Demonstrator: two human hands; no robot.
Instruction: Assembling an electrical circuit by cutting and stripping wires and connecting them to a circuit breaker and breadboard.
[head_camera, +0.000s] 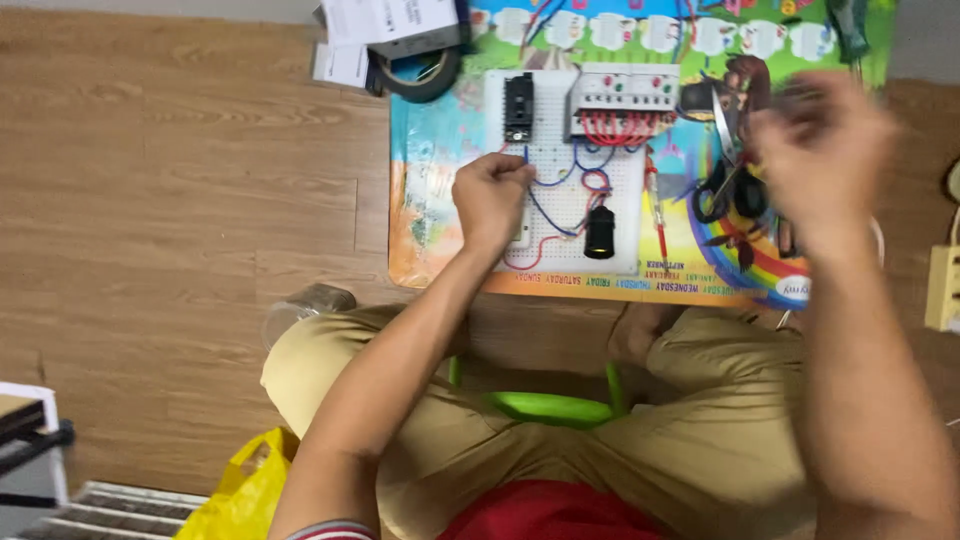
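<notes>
Wiring step in hand. Left hand pinches a blue jumper wire at the white breadboard on the colourful bench. Right hand raised above the scissors, blurred; grip cannot be told. Seating the wire end likely calls for fine aim.

I see the breadboard lying on the mat, scissors to its right, tape roll behind-left, my left hand on it.
</notes>
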